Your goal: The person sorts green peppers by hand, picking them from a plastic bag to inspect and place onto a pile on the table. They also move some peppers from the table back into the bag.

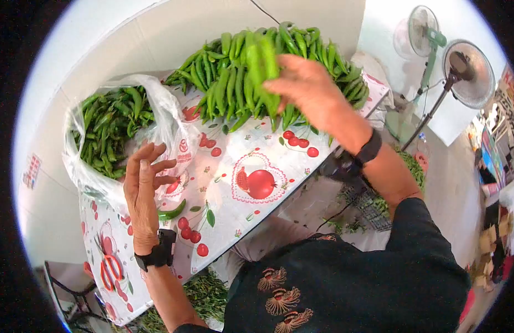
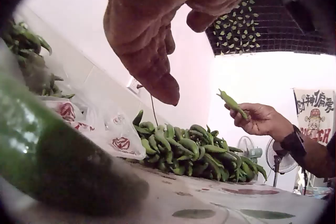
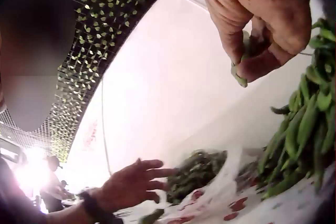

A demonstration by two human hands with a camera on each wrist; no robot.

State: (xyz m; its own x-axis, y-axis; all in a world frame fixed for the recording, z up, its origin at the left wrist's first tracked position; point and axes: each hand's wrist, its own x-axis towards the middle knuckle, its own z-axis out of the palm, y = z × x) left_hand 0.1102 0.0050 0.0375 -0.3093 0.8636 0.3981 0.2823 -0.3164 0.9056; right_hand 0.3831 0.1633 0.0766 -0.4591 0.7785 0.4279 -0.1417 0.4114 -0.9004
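Observation:
My right hand [image 1: 273,84] pinches a long green pepper [image 1: 261,61] above a big pile of green peppers [image 1: 224,77] at the far side of the table. The right wrist view shows thumb and fingers curled on the pepper [image 3: 240,62]. My left hand [image 1: 153,162] hovers with spread, relaxed fingers beside a clear plastic bag [image 1: 174,130] filled with green peppers [image 1: 110,127]. It holds nothing. One loose pepper [image 1: 171,211] lies on the tablecloth just under that hand, blurred and close in the left wrist view [image 2: 52,161].
The table wears a white cloth with red fruit prints [image 1: 257,183]. A white board [image 1: 174,28] stands behind the pile. Two standing fans [image 1: 465,72] are at the right. A crate with green scraps [image 1: 373,208] sits on the floor, and a stool [image 1: 68,288] stands lower left.

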